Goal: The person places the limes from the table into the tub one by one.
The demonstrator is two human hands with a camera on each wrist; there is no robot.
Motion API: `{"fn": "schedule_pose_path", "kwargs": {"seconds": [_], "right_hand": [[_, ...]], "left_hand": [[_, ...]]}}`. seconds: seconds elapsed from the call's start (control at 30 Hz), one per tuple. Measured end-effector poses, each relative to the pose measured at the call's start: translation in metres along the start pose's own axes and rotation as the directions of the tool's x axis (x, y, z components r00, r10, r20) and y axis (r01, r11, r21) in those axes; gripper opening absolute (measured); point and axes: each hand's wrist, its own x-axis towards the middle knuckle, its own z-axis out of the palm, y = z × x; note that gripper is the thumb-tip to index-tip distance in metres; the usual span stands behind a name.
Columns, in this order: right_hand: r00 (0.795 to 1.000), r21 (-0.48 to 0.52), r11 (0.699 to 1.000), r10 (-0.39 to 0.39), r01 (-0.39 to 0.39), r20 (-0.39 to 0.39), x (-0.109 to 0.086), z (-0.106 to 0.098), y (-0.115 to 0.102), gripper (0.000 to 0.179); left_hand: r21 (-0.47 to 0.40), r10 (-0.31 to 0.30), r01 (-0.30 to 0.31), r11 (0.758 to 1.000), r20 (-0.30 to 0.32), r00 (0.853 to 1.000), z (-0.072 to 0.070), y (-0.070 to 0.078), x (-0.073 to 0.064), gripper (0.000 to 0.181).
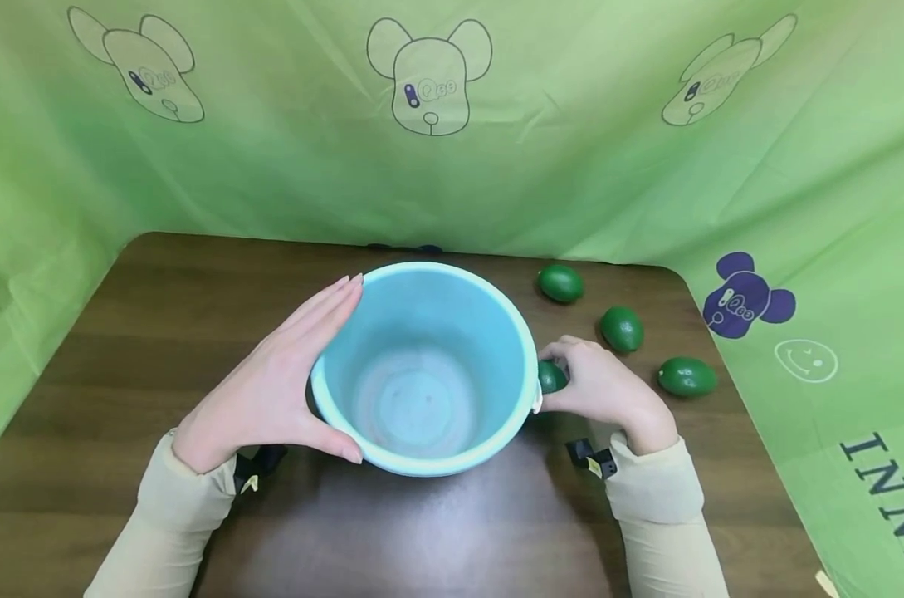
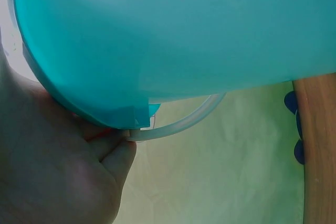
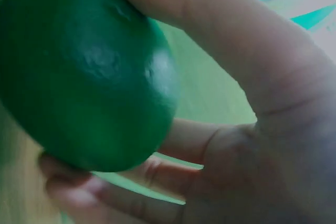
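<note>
We're gripping the blue bucket at nine o'clock, left hand spread wide; our right hand's fingers pinch a green lime just outside, at three! A loose pinch could drop it; lopsided pressure could tip the bucket.

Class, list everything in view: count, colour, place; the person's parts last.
Table: 1, brown, below
Bucket: 1, light blue, centre
Handle: 1, whitish, bucket's side
Loose limes: 3, green, table's right
Held lime: 1, green, beside bucket
Cloth: unclear count, green, behind and beside table
Outlined animal heads: 3, dark lines, rear cloth
Purple heads: 2, rear (partly hidden), right
Smiley: 1, white, right
Letters: several, dark, far right
Pale object: 1, bottom right
Wrist devices: 2, black, cuffs
Sleeves: 2, cream, forearms
Left hand: 1, on bucket's rim
Right hand: 1, holding lime
</note>
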Motion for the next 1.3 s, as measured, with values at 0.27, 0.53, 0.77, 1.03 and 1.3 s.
{"fn": "schedule_pose_path", "kwargs": {"seconds": [0.27, 0.53, 0.77, 1.03, 1.3], "right_hand": [[0.993, 0.118, 0.992, 0.063, -0.051, -0.098, -0.003, -0.007, -0.003, 0.043], [0.945, 0.136, 0.99, 0.081, -0.04, -0.315, -0.007, -0.011, -0.006, 0.052], [0.877, 0.12, 0.992, 0.014, 0.05, -0.48, -0.008, -0.013, -0.008, 0.058], [0.811, 0.132, 0.987, 0.002, 0.092, -0.584, -0.012, -0.016, -0.008, 0.062], [0.797, 0.107, 0.987, -0.03, 0.118, -0.604, -0.003, -0.022, -0.005, 0.062]], "left_hand": [[-0.001, 0.017, -0.017, 1.0, -0.008, 1.0, 0.0, -0.001, 0.0, 0.146], [-0.005, 0.03, -0.03, 1.0, -0.002, 1.0, -0.001, -0.003, 0.003, 0.146], [0.003, 0.012, -0.012, 1.0, -0.002, 1.0, -0.001, -0.004, 0.001, 0.148], [-0.014, -0.001, 0.001, 1.0, 0.005, 1.0, 0.0, -0.002, 0.002, 0.147], [-0.014, -0.011, 0.011, 1.0, 0.001, 1.0, -0.002, -0.003, 0.002, 0.146]]}}
